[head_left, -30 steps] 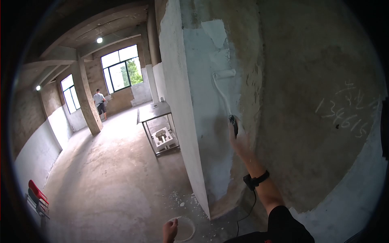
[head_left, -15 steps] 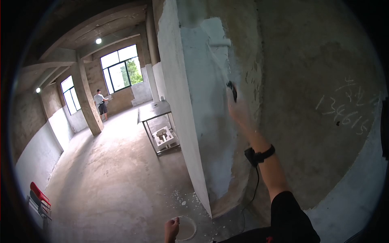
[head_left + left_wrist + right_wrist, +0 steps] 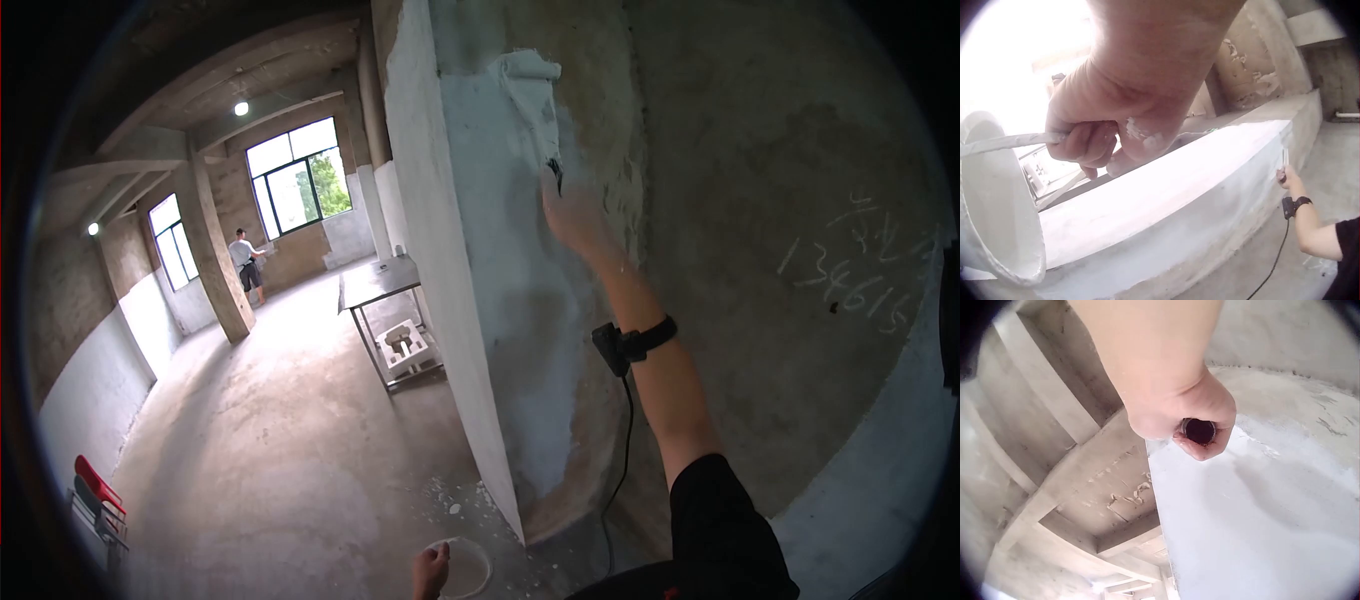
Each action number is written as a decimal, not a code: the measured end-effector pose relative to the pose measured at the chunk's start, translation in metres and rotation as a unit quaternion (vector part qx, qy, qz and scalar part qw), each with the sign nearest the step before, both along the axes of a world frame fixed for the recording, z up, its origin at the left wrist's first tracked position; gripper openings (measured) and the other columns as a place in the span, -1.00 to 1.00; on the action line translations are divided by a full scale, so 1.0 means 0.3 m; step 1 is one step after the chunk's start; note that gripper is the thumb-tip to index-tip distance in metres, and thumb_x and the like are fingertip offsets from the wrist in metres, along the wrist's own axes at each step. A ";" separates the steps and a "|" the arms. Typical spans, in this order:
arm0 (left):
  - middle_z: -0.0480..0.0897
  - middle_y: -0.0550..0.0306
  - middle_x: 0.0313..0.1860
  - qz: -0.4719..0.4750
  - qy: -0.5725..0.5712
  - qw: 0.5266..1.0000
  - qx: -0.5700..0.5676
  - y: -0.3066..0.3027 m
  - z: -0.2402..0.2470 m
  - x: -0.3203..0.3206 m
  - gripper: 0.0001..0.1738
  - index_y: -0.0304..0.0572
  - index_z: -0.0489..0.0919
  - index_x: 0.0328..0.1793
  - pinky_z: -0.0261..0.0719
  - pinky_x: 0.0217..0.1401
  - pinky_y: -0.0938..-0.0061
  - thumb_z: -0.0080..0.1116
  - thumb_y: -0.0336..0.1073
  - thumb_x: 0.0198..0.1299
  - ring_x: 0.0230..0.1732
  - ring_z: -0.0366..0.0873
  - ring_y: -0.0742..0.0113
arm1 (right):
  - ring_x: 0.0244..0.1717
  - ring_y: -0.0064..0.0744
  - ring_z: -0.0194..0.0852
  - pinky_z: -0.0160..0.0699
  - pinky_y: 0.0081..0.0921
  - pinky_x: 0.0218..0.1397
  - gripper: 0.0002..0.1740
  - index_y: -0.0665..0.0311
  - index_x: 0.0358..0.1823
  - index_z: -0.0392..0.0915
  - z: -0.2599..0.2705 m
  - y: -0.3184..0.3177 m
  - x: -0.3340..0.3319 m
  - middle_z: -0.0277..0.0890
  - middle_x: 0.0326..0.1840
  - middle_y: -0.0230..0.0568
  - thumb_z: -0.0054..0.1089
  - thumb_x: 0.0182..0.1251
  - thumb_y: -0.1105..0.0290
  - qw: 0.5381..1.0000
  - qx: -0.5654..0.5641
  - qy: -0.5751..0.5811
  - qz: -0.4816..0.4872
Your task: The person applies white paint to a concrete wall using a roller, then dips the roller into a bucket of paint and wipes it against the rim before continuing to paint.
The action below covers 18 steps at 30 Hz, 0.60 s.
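Note:
My right hand grips the dark handle of a paint roller, whose white sleeve lies against the upper part of the wall column. In the right wrist view the fingers of my right hand wrap round the handle, its hollow end facing the camera. Low in the head view my left hand is beside a round bucket. The left wrist view has my left hand curled round a thin whitish rod or handle that crosses the white bucket.
A metal table with a white moulded piece on its lower shelf stands beyond the column. Red and grey chairs are at far left. Another person stands near the far windows. A black cable hangs from my right wrist.
The roller and my right hand have moved up the column, the sleeve now at the top of the fresh white patch. My left hand has stayed low beside the bucket.

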<state>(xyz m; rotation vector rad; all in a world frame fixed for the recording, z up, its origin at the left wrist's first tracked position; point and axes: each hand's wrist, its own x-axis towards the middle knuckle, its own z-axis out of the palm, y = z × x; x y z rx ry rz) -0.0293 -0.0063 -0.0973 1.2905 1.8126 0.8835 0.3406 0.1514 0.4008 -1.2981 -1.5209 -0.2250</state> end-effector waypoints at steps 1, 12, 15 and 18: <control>0.49 0.15 -0.71 -0.013 0.019 1.000 0.020 0.003 -0.007 0.001 -0.47 -0.40 0.65 -0.39 0.36 -0.64 0.44 0.14 0.04 0.26 -0.71 0.42 0.42 | -0.15 0.36 0.48 0.43 0.00 -0.10 -0.41 0.57 -0.26 0.49 -0.042 0.016 0.014 0.50 -0.32 0.41 -0.25 0.52 0.07 1.000 -0.001 0.000 -0.001; 0.66 -0.19 -0.51 -0.014 0.029 0.999 -0.010 -0.013 0.065 0.048 -0.47 -0.44 0.66 -0.36 0.52 -0.27 0.29 0.13 0.03 0.24 -0.40 0.66 0.13 | -0.41 0.36 0.48 0.41 0.00 -0.31 -0.48 0.52 -0.33 0.50 -0.605 0.021 0.048 0.49 -0.52 0.24 -0.17 0.52 0.12 0.993 -0.018 0.103 0.062; 0.58 -0.02 -0.60 -0.018 0.023 1.000 -0.006 -0.009 0.041 0.045 -0.47 -0.44 0.66 -0.35 0.44 -0.42 0.35 0.14 0.02 0.26 -0.53 0.54 0.28 | -0.47 0.27 0.48 0.40 -0.07 -0.39 -0.58 0.50 -0.25 0.46 -0.707 -0.049 0.031 0.47 -0.55 0.17 -0.11 0.51 0.19 0.987 -0.091 0.114 0.062; 0.58 -0.01 -0.60 -0.017 0.023 1.000 -0.008 -0.014 0.049 0.052 -0.47 -0.45 0.66 -0.35 0.44 -0.42 0.36 0.14 0.02 0.25 -0.53 0.53 0.29 | -0.51 0.15 0.49 0.39 -0.16 -0.48 -0.63 0.50 -0.24 0.43 -0.868 0.011 0.004 0.45 -0.58 0.13 -0.05 0.49 0.23 0.990 0.009 0.122 0.064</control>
